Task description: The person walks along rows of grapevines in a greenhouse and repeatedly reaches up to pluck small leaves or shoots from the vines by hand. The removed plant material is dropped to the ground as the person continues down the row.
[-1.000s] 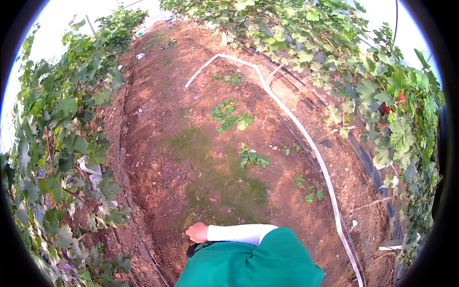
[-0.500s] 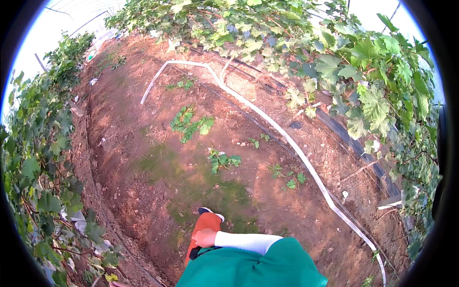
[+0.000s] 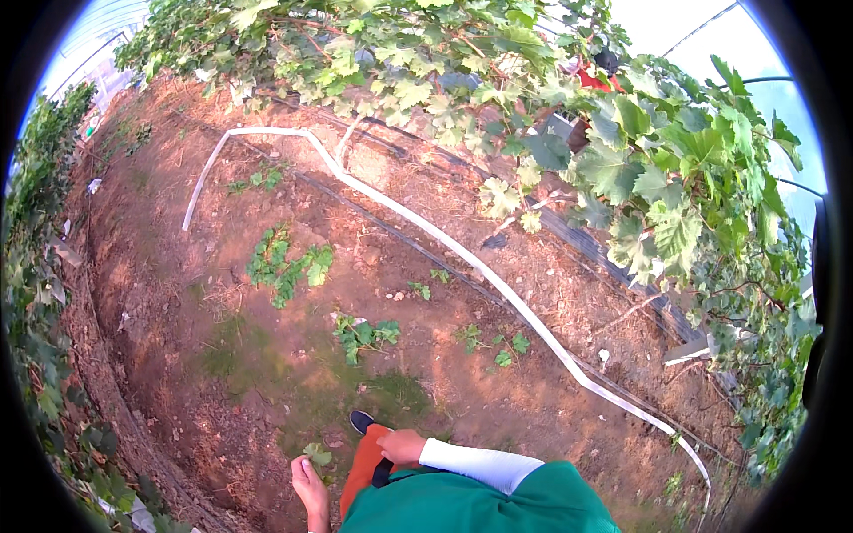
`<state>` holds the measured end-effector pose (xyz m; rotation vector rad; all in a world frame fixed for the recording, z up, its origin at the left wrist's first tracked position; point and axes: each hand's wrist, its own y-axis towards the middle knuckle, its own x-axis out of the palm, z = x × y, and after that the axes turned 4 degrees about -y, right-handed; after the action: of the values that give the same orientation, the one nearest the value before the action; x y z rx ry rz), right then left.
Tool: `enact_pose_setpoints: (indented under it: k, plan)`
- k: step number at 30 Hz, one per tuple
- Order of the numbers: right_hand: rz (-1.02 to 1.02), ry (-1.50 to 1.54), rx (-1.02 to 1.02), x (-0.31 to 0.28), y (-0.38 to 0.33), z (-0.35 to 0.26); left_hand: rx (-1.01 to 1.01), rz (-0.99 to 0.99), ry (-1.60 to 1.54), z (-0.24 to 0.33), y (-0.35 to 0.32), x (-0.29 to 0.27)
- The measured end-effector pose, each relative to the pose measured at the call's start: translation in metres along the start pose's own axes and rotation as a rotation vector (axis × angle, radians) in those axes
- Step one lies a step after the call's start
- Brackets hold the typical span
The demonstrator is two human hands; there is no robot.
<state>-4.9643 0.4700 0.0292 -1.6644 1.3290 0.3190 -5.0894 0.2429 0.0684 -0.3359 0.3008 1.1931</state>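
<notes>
My left hand (image 3: 309, 489) is low in the view, beside my orange trouser leg (image 3: 362, 466). Its fingers are pinched at the edge of a green grape leaf (image 3: 317, 455). To its right, my right hand (image 3: 402, 446) rests in front of the same leg, with a white sleeve on the forearm. Those fingers are curled closed. A dark object (image 3: 382, 473) shows just under that hand, too small and partly hidden to name. A green garment (image 3: 480, 502) covers my body below the hands.
Leafy grapevines (image 3: 613, 160) line the right and far side; another vine row (image 3: 35, 355) borders the left. A white hose (image 3: 480, 266) curves over the brown soil (image 3: 222, 391). Low green plants (image 3: 284, 266) grow midway. Partly hidden by the vines is a person in red (image 3: 597, 80).
My left hand has come from the lower left edge toward my leg, carrying the leaf. My right hand has shifted slightly right. The view has turned right, bringing the person in red into sight.
</notes>
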Motion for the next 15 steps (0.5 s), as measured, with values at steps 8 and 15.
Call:
enact_pose_setpoints:
  k: [8,15]
  plan:
    - [0.158,0.209,0.166,-0.038,0.054,0.070,-0.272,-0.401,0.297,-0.030,0.067,0.084]
    - [0.043,0.331,0.478,0.030,0.027,0.195,-0.305,-0.573,0.555,-0.078,0.064,0.177]
